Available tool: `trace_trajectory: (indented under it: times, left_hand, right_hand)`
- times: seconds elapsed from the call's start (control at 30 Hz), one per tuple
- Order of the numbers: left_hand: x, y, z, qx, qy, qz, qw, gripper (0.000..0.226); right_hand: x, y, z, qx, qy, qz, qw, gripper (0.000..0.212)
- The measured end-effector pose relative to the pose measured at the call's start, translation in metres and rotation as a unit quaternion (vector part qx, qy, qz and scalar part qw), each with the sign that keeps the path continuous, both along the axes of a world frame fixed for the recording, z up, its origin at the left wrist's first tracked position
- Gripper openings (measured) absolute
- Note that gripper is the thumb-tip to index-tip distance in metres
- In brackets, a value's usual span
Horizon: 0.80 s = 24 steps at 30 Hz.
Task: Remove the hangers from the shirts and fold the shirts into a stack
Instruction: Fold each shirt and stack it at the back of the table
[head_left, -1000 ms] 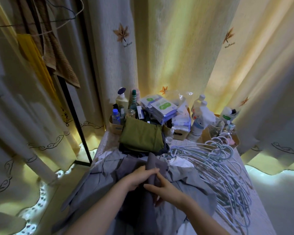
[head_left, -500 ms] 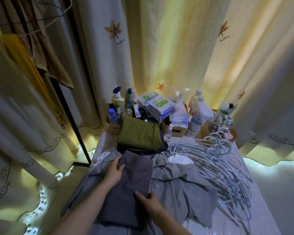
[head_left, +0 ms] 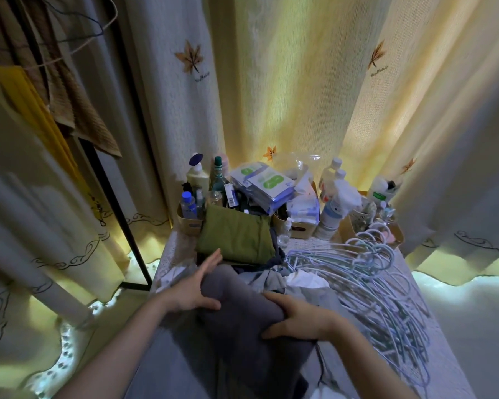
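Observation:
A dark grey shirt, partly folded, bulges up between my hands over a light grey garment spread on the table. My left hand lies along its left side with straight fingers and the thumb on top. My right hand grips its right edge, thumb above and fingers curled below. Just beyond it sits a folded green shirt on top of darker folded clothes. A heap of pale blue hangers lies on the right of the table.
Baskets of bottles and packets crowd the table's far edge. Curtains hang all round. At left stands a black clothes rail with brown and yellow garments. White cloth lies beside the hangers.
The grey shirt lay flat half a second ago; now it is gathered up between both hands. My left hand moved forward towards the green shirt and my right hand shifted to the shirt's right edge.

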<state>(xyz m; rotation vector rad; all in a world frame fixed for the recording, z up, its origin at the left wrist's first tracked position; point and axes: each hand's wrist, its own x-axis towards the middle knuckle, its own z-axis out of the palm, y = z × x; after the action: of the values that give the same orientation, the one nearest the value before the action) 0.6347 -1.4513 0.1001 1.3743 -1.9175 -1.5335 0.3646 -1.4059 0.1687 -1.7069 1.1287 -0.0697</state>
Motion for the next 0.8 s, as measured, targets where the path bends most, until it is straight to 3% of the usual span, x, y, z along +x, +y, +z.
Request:
trace_trajectory:
  times: [0.07,0.2,0.27,0.37,0.43,0.6,0.7,0.8]
  left_hand:
    - [-0.004,0.011,0.007,0.1,0.021,-0.05,0.993,0.117]
    - [-0.008,0.03,0.004,0.224,0.11,-0.012,0.968,0.07]
    - [-0.008,0.031,0.007,0.211,0.141,0.027,0.967,0.052]
    - [-0.004,0.018,0.011,0.14,0.174,0.195,0.955,0.039]
    - [-0.002,0.001,0.016,0.121,0.187,0.264,0.938,0.034]
    - [-0.002,-0.067,0.043,0.039,0.18,0.365,0.913,0.025]
    - [0.001,-0.102,0.052,-0.05,0.19,0.45,0.871,0.044]
    - [0.006,-0.107,0.033,-0.098,0.034,0.3,0.948,0.061]
  right_hand:
    - [-0.012,-0.006,0.014,0.061,-0.04,0.005,0.997,0.049]
    - [-0.034,-0.025,0.018,0.229,-0.104,-0.031,0.967,0.041]
    - [-0.048,-0.036,0.007,0.267,-0.13,-0.075,0.952,0.031]
    - [-0.065,-0.048,-0.024,0.311,-0.189,-0.202,0.91,0.055]
    - [-0.062,-0.057,-0.041,0.317,-0.228,-0.231,0.891,0.057]
    - [-0.022,-0.124,-0.025,0.198,-0.287,-0.311,0.884,0.078]
    - [0.0,-0.163,-0.017,0.072,-0.282,-0.399,0.869,0.086]
    - [0.01,-0.173,-0.031,-0.06,-0.14,-0.32,0.935,0.079]
